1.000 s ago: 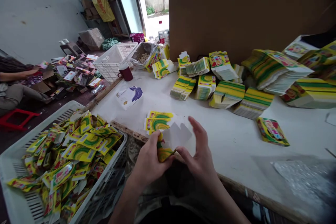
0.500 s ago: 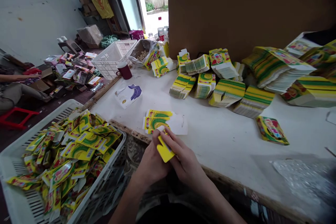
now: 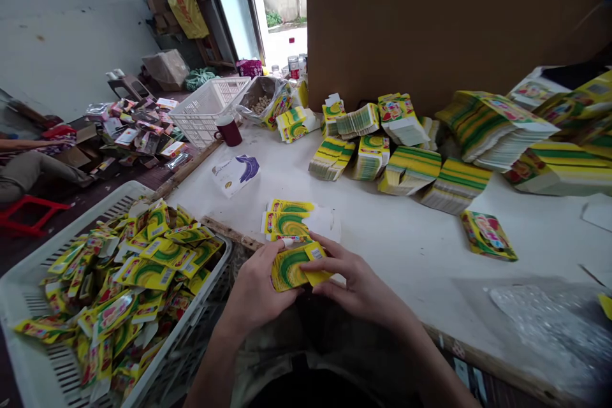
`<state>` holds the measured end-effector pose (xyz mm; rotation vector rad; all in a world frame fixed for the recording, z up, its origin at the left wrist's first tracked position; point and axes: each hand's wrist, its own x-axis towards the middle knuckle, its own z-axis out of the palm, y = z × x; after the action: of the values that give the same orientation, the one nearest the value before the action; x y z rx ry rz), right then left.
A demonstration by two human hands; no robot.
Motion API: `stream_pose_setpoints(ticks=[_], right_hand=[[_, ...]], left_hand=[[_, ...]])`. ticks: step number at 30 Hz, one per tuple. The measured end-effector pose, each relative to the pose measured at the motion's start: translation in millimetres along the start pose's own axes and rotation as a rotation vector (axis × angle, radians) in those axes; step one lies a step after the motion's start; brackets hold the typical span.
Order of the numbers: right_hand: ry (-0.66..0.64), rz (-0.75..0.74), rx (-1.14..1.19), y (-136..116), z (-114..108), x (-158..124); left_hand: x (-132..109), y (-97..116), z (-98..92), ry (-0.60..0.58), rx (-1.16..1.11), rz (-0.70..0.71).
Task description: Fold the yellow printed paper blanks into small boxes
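Between my two hands is a small yellow-green printed carton (image 3: 290, 268), held just over the table's front edge. My left hand (image 3: 253, 287) grips its left side, fingers curled round it. At the carton's right end, where a yellow flap with a barcode shows, my right hand (image 3: 349, 277) pinches it with thumb and fingers. Just beyond my hands, a few flat unfolded cartons (image 3: 287, 223) lie overlapping on the white table (image 3: 387, 248). On my left stands a white plastic crate (image 3: 19, 293) heaped with folded yellow cartons (image 3: 143, 274).
Stacks of flat cartons (image 3: 411, 169) line the table's back. A dark red mug (image 3: 229, 132), a white-purple box (image 3: 236, 175) and a bag of small tan pieces (image 3: 261, 102) stand at the left. Bubble wrap (image 3: 540, 325) lies right. A person (image 3: 33, 166) sits far left.
The carton has turned from edge-on to showing its broad printed face. My hands have spread apart to its two ends, the right one moving rightward.
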<state>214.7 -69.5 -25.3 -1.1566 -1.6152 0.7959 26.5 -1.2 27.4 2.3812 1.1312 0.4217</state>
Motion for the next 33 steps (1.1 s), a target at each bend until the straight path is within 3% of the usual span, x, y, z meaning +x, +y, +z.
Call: stream_pose_setpoints(ticks=[3, 5, 7, 8, 9, 10, 12, 13, 15, 17, 19, 22, 33], right_hand=[[0.086, 0.084, 0.058, -1.0, 6.3, 3.2], [0.166, 0.086, 0.176, 4.9, 13.5, 6.0], [0.252, 0.097, 0.213, 15.6, 17.9, 9.6], [0.299, 0.128, 0.142, 21.6, 18.6, 12.0], [0.338, 0.17, 0.027, 27.2, 18.5, 15.0], [0.365, 0.216, -0.107, 31.8, 18.2, 18.6], [0.373, 0.286, -0.313, 37.0, 18.6, 27.6], [0.358, 0.3, -0.365, 37.4, 20.2, 32.7], [0.322, 0.317, -0.439, 35.9, 26.2, 42.9], [0.289, 0.343, -0.518, 33.9, 34.2, 51.0], [0.271, 0.373, -0.579, 33.4, 40.7, 55.4], [0.256, 0.398, -0.631, 34.6, 44.2, 56.2], [0.193, 0.408, -0.716, 27.1, 45.0, 59.1]], left_hand=[[0.8, 0.0, 7.1, 0.018, 0.003, 0.013], [1.1, -4.2, 5.9, 0.046, -0.15, -0.047], [1.6, -13.9, -5.4, 0.283, -0.462, -0.142], [2.1, -20.5, -14.5, 0.472, -0.614, -0.177], [2.7, -27.5, -24.9, 0.733, -0.767, -0.193], [3.4, -34.4, -35.1, 0.903, -0.848, -0.196], [5.1, -45.2, -49.5, 1.108, -1.077, -0.295], [6.0, -48.5, -51.6, 1.139, -1.157, -0.361], [7.9, -50.6, -44.6, 1.101, -1.276, -0.496], [9.6, -48.6, -27.6, 0.966, -1.291, -0.558], [10.7, -45.1, -9.5, 0.836, -1.312, -0.581], [11.5, -40.2, 7.3, 0.75, -1.326, -0.574], [8.5, -33.4, 21.6, 0.608, -1.277, -0.58]])
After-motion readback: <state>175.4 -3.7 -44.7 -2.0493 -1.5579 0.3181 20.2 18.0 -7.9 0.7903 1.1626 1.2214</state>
